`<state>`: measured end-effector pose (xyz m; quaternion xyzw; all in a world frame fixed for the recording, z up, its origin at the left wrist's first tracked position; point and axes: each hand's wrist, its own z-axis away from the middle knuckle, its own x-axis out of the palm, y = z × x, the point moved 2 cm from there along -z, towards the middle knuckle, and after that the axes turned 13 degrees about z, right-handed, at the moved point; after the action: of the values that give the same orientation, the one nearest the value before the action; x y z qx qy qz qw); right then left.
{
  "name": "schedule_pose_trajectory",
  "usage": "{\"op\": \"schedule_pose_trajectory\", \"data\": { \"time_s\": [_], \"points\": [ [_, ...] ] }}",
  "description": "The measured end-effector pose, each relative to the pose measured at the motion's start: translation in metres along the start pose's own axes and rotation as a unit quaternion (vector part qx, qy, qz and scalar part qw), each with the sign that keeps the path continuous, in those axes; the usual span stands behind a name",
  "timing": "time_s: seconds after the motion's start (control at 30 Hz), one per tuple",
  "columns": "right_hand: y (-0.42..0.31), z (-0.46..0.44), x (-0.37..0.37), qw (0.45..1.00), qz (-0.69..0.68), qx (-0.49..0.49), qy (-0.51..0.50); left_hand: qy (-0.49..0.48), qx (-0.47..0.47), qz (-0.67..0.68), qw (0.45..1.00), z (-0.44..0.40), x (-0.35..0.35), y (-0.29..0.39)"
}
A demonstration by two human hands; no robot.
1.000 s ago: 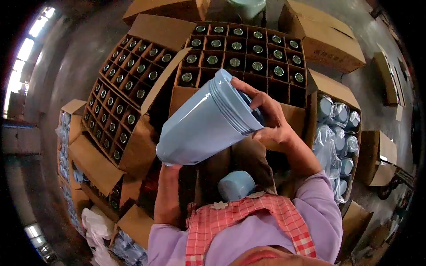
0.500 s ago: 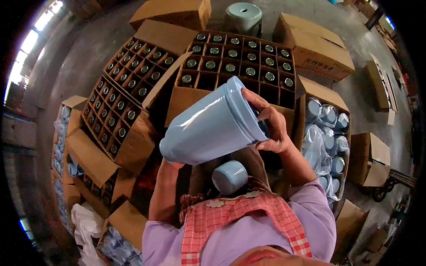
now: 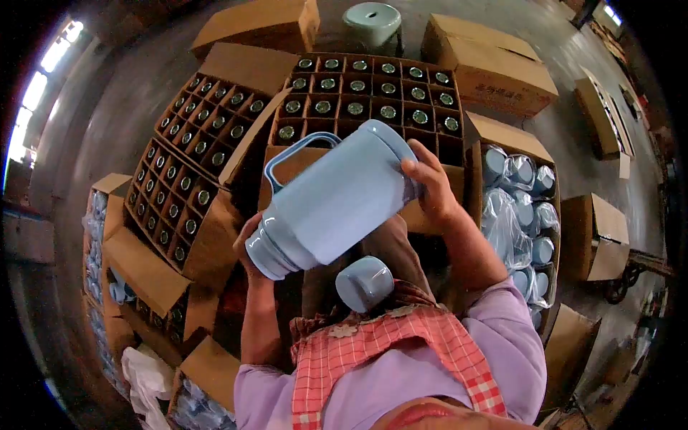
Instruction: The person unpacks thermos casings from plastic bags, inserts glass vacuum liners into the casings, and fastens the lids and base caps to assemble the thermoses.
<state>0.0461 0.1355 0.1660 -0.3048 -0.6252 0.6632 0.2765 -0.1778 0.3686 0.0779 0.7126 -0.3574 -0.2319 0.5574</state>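
Observation:
A light-blue thermos flask (image 3: 344, 197) with a looped handle (image 3: 301, 154) lies tilted in the air over my lap, its ribbed neck low on the left. My left hand (image 3: 251, 244) grips it at the neck end, with most of its fingers hidden behind the flask. My right hand (image 3: 430, 179) holds the broad base end at the upper right, thumb on the side. Below the flask, a light-blue cup-shaped lid (image 3: 364, 284) rests on my lap against the red checked apron (image 3: 401, 337). Neither hand touches the lid.
In front stands a divided carton (image 3: 301, 161) of silvery-topped bottle-like pieces, with more divided cartons (image 3: 215, 236) at left. A carton (image 3: 476, 215) of plastic-wrapped blue parts is at right. Closed boxes (image 3: 494, 72) and a pale stool (image 3: 371, 25) stand behind.
The flask has turned about its length, so its handle and ribbed neck now show. My right hand has shifted from the base rim onto the side near the base.

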Motion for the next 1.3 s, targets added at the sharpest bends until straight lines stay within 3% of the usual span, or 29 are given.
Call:
{"op": "schedule_pose_trajectory", "data": {
  "time_s": [0.03, 0.1, 0.27, 0.33, 0.43, 0.47, 0.53, 0.6, 0.67, 0.73, 0.77, 0.83, 0.87, 0.97, 1.0, 1.07, 1.1, 1.13, 1.2, 1.27, 1.3],
  "points": [
    [-0.002, -0.007, 0.001, 0.998, -0.029, 0.051, -0.012, -0.008, 0.116, -0.228, 0.967, -0.004, 0.008, 0.011],
    [-0.008, -0.023, -0.001, 0.983, -0.095, 0.155, -0.034, -0.056, 0.298, -0.196, 0.932, -0.014, 0.035, 0.083],
    [-0.003, -0.04, -0.008, 0.986, -0.022, 0.153, -0.061, -0.101, 0.411, -0.296, 0.857, -0.011, 0.038, 0.082],
    [-0.017, -0.038, -0.012, 0.979, -0.035, 0.187, -0.073, -0.072, 0.351, -0.289, 0.888, -0.017, 0.058, 0.105],
    [-0.004, -0.027, -0.025, 0.99, 0.095, -0.075, -0.071, 0.028, 0.128, -0.136, 0.982, -0.016, 0.007, 0.037],
    [0.007, -0.02, -0.024, 0.968, 0.074, -0.232, -0.062, 0.012, 0.067, -0.155, 0.986, -0.013, -0.009, 0.013],
    [0.022, 0.002, -0.01, 0.967, 0.096, -0.234, -0.038, 0.013, -0.043, -0.058, 0.997, -0.012, -0.012, -0.007],
    [0.022, 0.013, -0.003, 0.949, 0.157, -0.273, 0.005, 0.044, -0.145, 0.17, 0.974, -0.003, -0.008, -0.021],
    [0.02, 0.011, -0.004, 0.964, 0.175, -0.198, 0.032, 0.0, -0.01, -0.072, 0.997, -0.005, -0.011, -0.02],
    [0.008, 0.006, -0.002, 0.975, 0.176, -0.121, 0.062, -0.024, 0.109, -0.241, 0.964, -0.007, -0.002, -0.003],
    [0.011, 0.0, -0.003, 0.977, 0.19, -0.081, 0.058, -0.023, 0.158, -0.29, 0.943, -0.005, 0.004, 0.007],
    [0.017, -0.02, -0.01, 0.975, 0.217, -0.002, 0.051, 0.004, 0.215, -0.26, 0.941, -0.006, 0.052, 0.076],
    [0.015, -0.025, -0.011, 0.985, 0.164, 0.007, 0.048, -0.005, 0.273, -0.231, 0.934, -0.004, 0.057, 0.078],
    [0.008, -0.025, -0.019, 0.993, 0.112, 0.044, -0.009, 0.032, 0.157, -0.192, 0.968, -0.009, 0.048, 0.064],
    [0.004, -0.014, -0.019, 0.995, 0.098, 0.025, -0.013, 0.067, 0.023, 0.084, 0.994, -0.009, 0.025, 0.025],
    [0.015, -0.005, -0.012, 0.979, 0.086, -0.182, 0.023, 0.102, -0.079, 0.046, 0.991, -0.012, 0.022, 0.011],
    [0.022, 0.001, -0.008, 0.981, 0.066, -0.18, 0.031, 0.119, -0.131, 0.027, 0.984, -0.011, 0.02, 0.003],
    [0.029, 0.006, -0.003, 0.982, 0.046, -0.178, 0.039, 0.166, -0.162, 0.34, 0.912, -0.002, 0.011, -0.017],
    [0.035, 0.011, -0.002, 0.987, 0.046, -0.144, 0.054, 0.054, -0.047, 0.066, 0.995, -0.004, -0.012, -0.035],
    [0.045, 0.0, -0.005, 0.991, 0.052, -0.085, 0.09, 0.031, 0.069, -0.154, 0.985, -0.018, 0.036, 0.046],
    [0.049, -0.004, -0.008, 0.994, 0.021, -0.055, 0.09, 0.011, 0.136, -0.187, 0.973, -0.02, 0.048, 0.069]
  ]
}}
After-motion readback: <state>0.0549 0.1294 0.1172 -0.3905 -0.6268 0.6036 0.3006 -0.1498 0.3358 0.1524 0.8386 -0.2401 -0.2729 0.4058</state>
